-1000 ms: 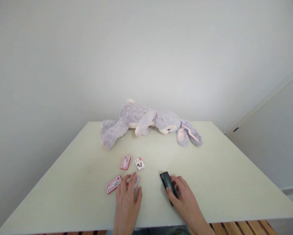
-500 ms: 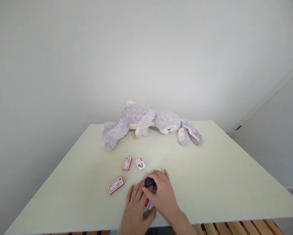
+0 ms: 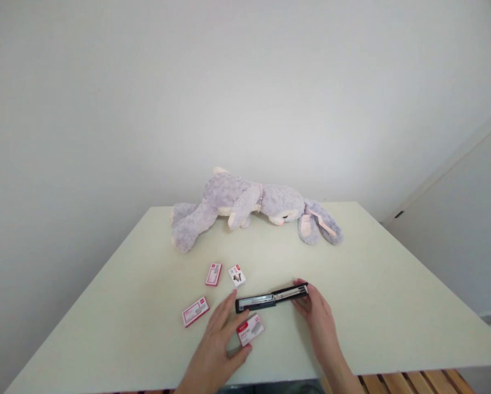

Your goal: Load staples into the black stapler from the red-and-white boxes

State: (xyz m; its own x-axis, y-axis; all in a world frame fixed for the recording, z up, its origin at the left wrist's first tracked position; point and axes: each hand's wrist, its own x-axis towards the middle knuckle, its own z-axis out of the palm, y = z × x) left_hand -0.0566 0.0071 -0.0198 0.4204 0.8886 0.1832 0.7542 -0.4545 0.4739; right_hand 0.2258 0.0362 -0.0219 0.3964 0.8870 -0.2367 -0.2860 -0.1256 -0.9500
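A black stapler (image 3: 272, 298), folded out nearly flat with its metal staple channel showing, stretches between my hands. My right hand (image 3: 320, 317) grips its right end, the fingers behind and the thumb in front. My left hand (image 3: 218, 342) is spread on the left side, its fingertips by the stapler's left end. Between the left thumb and index finger sits a red-and-white staple box (image 3: 250, 329), close to or touching both; a firm grip on it is not evident. Beyond the stapler lies a small white box (image 3: 237, 276) with a dark picture on it.
Two pink-and-white staple boxes (image 3: 213, 274) (image 3: 195, 312) lie on the left of the pale table (image 3: 372, 306). A lilac plush rabbit (image 3: 233, 194) is stretched along the back edge, against the wall. Wooden slats (image 3: 418, 382) show below the front edge.
The stapler, mostly covered by my hands before, now shows folded out. My right hand has moved right with its end. My left hand has shifted left, and the red-and-white box is uncovered.
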